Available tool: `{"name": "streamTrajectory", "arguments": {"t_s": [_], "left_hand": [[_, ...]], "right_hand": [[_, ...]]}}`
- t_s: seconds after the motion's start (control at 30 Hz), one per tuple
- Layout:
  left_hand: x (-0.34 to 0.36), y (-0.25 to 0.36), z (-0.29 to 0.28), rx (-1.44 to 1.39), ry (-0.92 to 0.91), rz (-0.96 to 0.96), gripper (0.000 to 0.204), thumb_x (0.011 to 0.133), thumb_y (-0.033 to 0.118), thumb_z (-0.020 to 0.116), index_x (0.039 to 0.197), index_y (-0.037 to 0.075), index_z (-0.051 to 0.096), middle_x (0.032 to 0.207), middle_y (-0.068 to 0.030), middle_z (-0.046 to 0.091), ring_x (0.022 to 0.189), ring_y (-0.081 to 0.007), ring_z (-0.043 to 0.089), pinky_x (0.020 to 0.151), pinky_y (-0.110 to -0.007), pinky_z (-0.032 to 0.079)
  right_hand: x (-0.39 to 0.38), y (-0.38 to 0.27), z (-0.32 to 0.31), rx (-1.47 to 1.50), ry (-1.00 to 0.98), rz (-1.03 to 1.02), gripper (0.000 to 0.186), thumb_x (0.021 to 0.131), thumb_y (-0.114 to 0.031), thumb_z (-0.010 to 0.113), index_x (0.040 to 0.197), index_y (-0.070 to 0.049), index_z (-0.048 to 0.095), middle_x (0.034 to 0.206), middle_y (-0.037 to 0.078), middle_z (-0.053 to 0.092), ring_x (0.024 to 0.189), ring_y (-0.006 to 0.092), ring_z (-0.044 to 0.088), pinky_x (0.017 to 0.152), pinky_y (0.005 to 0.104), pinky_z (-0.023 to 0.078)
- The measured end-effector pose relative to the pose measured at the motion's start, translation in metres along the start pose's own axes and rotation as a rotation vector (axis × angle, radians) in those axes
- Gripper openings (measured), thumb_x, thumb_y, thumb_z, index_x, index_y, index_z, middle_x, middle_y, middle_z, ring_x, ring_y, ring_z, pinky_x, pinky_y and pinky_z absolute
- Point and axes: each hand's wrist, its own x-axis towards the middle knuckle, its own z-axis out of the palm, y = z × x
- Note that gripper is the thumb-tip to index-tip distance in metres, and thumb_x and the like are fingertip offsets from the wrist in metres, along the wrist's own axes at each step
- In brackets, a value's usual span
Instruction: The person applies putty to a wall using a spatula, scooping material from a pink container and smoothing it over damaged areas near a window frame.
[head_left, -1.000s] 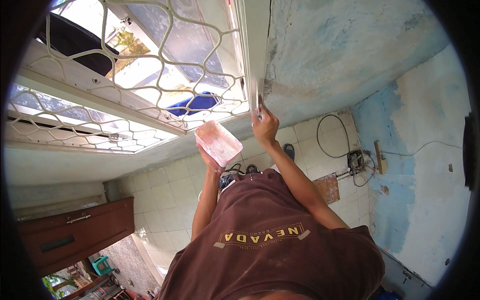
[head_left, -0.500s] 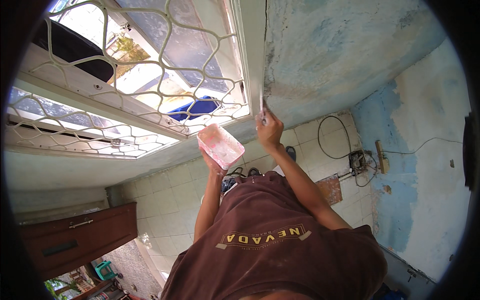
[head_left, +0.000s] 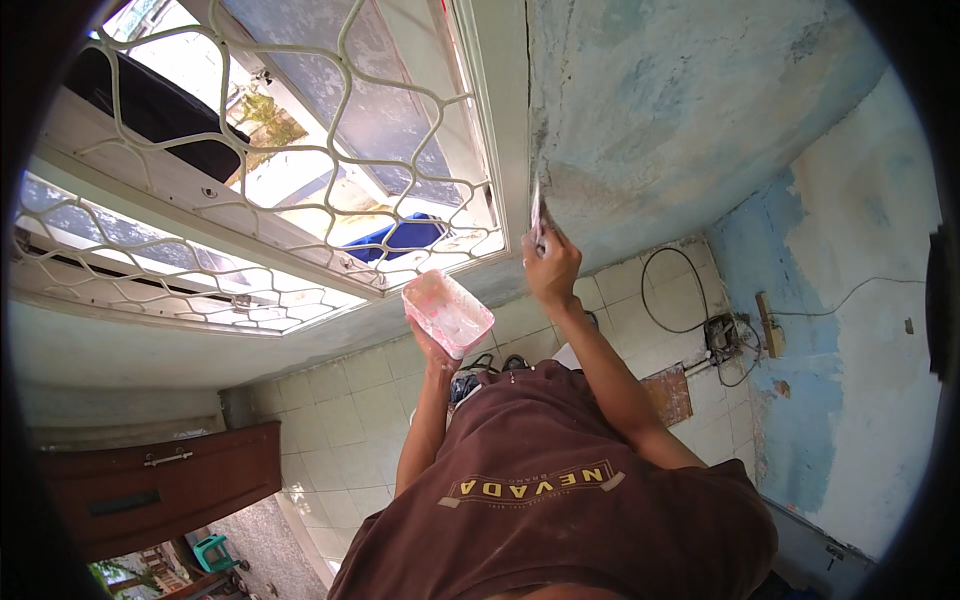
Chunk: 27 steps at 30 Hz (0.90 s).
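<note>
two things held: tub [head_left: 473, 337] in left hand [head_left: 431, 349], thin tool [head_left: 537, 213] in right hand [head_left: 553, 266].

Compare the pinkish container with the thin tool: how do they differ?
The pinkish container is broad, boxlike and open-topped; the thin tool looks narrow and slender. The container sits in the left hand; the tool projects beyond the right hand, close to the wall. Both are handheld.

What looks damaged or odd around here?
Ahead of the right hand, a dark, crack-like line runs between window frame and plastered wall, which is stained and patchy. Further right, blue paint ends raggedly against whitish patches. Both surfaces look worn or unfinished.
</note>
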Motion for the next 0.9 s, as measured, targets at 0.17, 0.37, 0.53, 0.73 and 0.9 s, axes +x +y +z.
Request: {"name": "streamTrajectory", "arguments": {"t_s": [0.17,0.37,0.53,0.73,0.9], "left_hand": [[0.001,-0.002,0.004,0.004,0.005,-0.005,0.085,0.095,0.079,0.035,0.156,0.020,0.037,0.149,-0.0073,0.052,0.134,-0.0333,0.053,0.110,-0.056,0.048],[0.002,-0.004,0.009,0.003,-0.034,-0.006,0.084,0.095,0.078,0.038,0.156,0.020,0.037,0.150,-0.0069,0.051,0.135,-0.0329,0.052,0.111,-0.055,0.047],[-0.002,-0.002,-0.001,0.025,0.003,0.084,0.081,0.097,0.075,0.041,0.155,0.020,0.038,0.149,-0.0047,0.050,0.135,-0.0313,0.051,0.111,-0.052,0.046],[-0.013,-0.002,-0.017,-0.004,0.031,0.041,0.081,0.097,0.076,0.037,0.155,0.020,0.038,0.150,-0.0064,0.049,0.136,-0.0327,0.052,0.111,-0.055,0.047],[-0.022,-0.003,-0.020,-0.002,0.055,-0.028,0.082,0.096,0.077,0.038,0.154,0.019,0.038,0.149,-0.0077,0.050,0.135,-0.0343,0.052,0.110,-0.057,0.047]], "right_hand": [[0.017,-0.010,0.009,-0.091,-0.012,-0.076,0.040,0.084,-0.009,0.070,0.123,0.001,0.069,0.097,0.020,0.075,0.076,0.0339,0.073,0.065,0.0400,0.059],[-0.003,-0.009,0.002,0.001,-0.060,-0.010,0.033,0.085,-0.009,0.070,0.116,0.000,0.072,0.099,0.021,0.074,0.077,0.0360,0.073,0.064,0.0415,0.058],[-0.029,0.048,-0.012,-0.007,0.071,0.149,0.016,0.089,-0.010,0.069,0.099,0.003,0.072,0.091,0.022,0.074,0.079,0.0394,0.073,0.073,0.0437,0.057],[-0.077,0.117,0.029,-0.124,-0.065,0.329,0.018,0.092,-0.015,0.067,0.099,0.000,0.073,0.077,0.019,0.071,0.070,0.0385,0.071,0.066,0.0442,0.054],[-0.088,0.100,0.082,-0.074,-0.081,0.413,0.021,0.091,-0.017,0.067,0.103,-0.001,0.073,0.083,0.021,0.071,0.076,0.0378,0.071,0.069,0.0450,0.055]]}}
